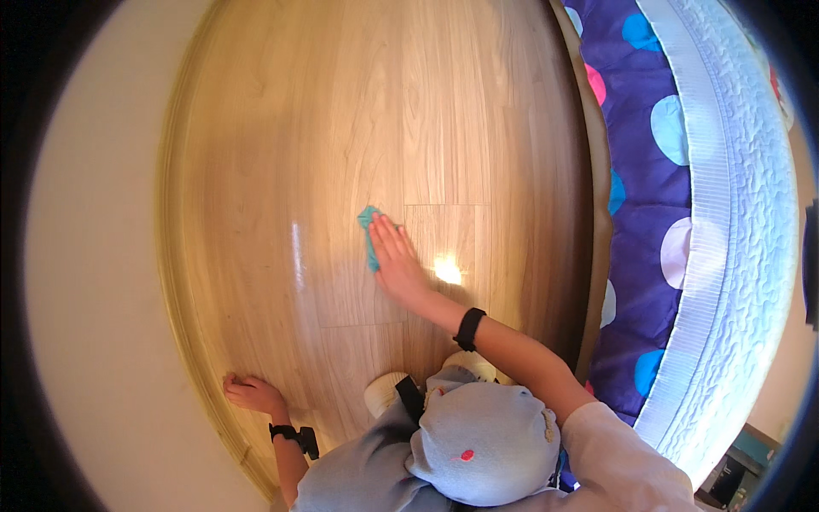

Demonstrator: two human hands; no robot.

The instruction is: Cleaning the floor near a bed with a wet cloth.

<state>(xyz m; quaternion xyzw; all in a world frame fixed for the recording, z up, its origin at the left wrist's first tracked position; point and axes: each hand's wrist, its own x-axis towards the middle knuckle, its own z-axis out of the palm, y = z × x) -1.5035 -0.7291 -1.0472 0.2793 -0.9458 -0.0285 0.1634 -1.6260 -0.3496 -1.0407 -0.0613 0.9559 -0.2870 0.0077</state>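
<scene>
My right hand (398,265) lies flat over a teal cloth (370,219), pressing it to the wood-plank floor (358,147). Most of the cloth is hidden; its edges show beyond the fingertips and along the hand's left side. At lower left is my left hand (254,393), near the baseboard (171,256), with fingers loosely curled and nothing visible in it. Whether it touches the floor or baseboard is unclear. Each wrist wears a black strap.
A pale wall (89,243) rises on the left. To the right stands a bed with a purple dotted cover (640,256) and a light quilted pad (748,192). My knees and pale shoes (384,392) are close below the right arm. Light glares off the planks.
</scene>
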